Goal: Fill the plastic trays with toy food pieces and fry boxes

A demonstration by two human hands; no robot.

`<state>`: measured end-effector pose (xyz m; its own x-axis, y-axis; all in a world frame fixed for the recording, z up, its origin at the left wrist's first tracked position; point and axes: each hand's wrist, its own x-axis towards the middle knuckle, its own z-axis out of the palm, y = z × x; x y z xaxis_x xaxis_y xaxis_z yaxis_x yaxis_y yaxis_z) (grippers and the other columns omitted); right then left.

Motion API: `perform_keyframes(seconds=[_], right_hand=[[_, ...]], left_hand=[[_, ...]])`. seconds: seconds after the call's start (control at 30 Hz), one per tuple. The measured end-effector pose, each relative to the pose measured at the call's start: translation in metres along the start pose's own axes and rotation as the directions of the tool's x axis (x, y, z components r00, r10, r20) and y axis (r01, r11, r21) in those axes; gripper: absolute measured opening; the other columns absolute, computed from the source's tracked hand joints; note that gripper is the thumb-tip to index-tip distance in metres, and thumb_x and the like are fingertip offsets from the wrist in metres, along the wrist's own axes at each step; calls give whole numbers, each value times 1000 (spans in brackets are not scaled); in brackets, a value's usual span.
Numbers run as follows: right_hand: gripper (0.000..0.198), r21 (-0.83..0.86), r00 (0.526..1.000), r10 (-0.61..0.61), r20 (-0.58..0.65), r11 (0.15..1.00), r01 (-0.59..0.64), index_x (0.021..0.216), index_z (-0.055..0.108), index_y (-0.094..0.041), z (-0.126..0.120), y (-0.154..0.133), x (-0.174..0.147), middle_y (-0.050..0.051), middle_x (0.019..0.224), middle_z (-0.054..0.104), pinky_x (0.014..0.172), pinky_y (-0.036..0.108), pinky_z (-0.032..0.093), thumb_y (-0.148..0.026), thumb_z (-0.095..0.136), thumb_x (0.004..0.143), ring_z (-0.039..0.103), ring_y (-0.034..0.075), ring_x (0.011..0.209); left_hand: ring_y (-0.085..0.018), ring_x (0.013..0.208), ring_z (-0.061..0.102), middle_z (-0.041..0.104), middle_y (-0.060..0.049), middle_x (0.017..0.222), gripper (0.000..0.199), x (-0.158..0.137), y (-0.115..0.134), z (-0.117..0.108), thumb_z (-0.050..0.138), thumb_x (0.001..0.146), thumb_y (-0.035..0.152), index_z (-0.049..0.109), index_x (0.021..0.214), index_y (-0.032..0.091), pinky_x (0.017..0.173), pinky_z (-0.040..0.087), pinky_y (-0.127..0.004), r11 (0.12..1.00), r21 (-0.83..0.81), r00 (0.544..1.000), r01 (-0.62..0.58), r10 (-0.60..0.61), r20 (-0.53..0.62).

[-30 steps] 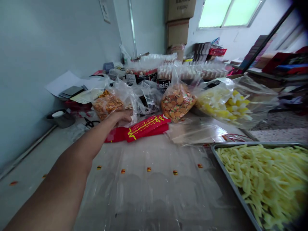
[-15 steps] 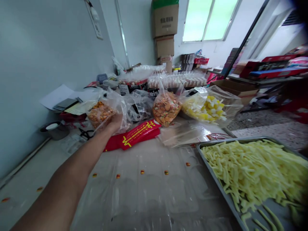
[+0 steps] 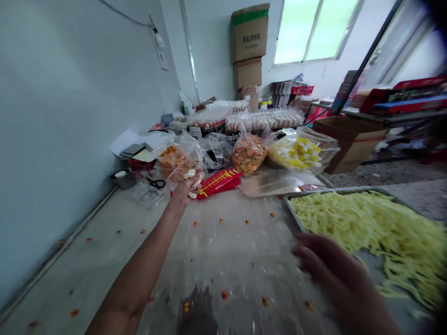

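Note:
My left hand (image 3: 182,191) reaches across the table with its fingers closed on several small white pieces (image 3: 190,174) that look like candy. It is right in front of a clear bag of orange pieces (image 3: 173,161) and beside a red packet with yellow print (image 3: 220,183). My right hand (image 3: 328,265), smeared by motion, hovers at the near edge of a metal tray (image 3: 293,211) heaped with pale yellow strips (image 3: 363,214); its fingers cannot be made out. Below both hands lie clear plastic trays (image 3: 233,246), with small burger-shaped pieces (image 3: 220,221) in rows.
Toward the back stand a bag of round orange pieces (image 3: 248,156) and a bag of yellow-and-white pieces (image 3: 302,153). Scissors (image 3: 156,183) and a roll of tape (image 3: 122,179) lie at the left by the wall. An open cardboard box (image 3: 349,144) stands right of the table.
My left hand has come out of the bag area, drawn back toward me with white pieces showing in it. My right hand has entered at lower right. The view has shifted.

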<state>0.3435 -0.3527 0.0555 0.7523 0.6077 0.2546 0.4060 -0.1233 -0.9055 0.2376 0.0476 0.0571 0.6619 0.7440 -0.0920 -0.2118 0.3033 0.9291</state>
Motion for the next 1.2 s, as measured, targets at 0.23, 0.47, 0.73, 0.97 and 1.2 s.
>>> perform_keyframes(seconds=[0.23, 0.47, 0.73, 0.97, 1.2], right_hand=[[33, 32, 839, -462, 288, 880, 474, 127, 69, -28, 79, -28, 46, 9, 118, 62, 76, 30, 54, -24, 63, 95, 64, 16, 88], [26, 165, 910, -143, 388, 983, 84, 78, 76, -18, 70, 7, 19, 3, 74, 70, 64, 26, 48, -37, 65, 92, 65, 15, 68], [13, 28, 972, -82, 220, 997, 78, 91, 78, -19, 42, 40, 10, 5, 88, 73, 66, 26, 50, -27, 69, 85, 66, 14, 69], [11, -224, 782, -56, 621, 943, 245, 89, 79, -22, -6, 27, -15, 1, 81, 74, 67, 25, 46, -18, 69, 87, 64, 13, 68], [19, -312, 561, 41, 827, 863, 397, 108, 77, -22, -23, 18, -80, 7, 100, 74, 76, 29, 49, -23, 68, 92, 68, 19, 87]], left_hand=[[-5, 48, 52, 63, -1, 75, 41, -113, -58, 72, 85, 69, 28, 67, 103, 14, 39, 29, -14, 978, -19, 966, 208, -202, 163], [-8, 46, 48, 58, 4, 62, 47, -162, -106, 113, 85, 68, 40, 68, 105, 17, 42, 30, -19, 985, 83, 979, 150, -160, 124], [-7, 50, 47, 56, 4, 65, 30, -153, -134, 139, 80, 73, 38, 67, 90, 16, 47, 34, -19, 979, 90, 983, 181, -182, 0], [-6, 53, 53, 64, -1, 80, 35, -145, -100, 87, 83, 73, 30, 70, 103, 17, 44, 33, -18, 975, 162, 977, 150, -171, 125], [-6, 53, 53, 63, -3, 78, 33, -175, -98, 72, 81, 70, 24, 72, 100, 15, 43, 36, -17, 961, 104, 957, 258, -269, 107]])
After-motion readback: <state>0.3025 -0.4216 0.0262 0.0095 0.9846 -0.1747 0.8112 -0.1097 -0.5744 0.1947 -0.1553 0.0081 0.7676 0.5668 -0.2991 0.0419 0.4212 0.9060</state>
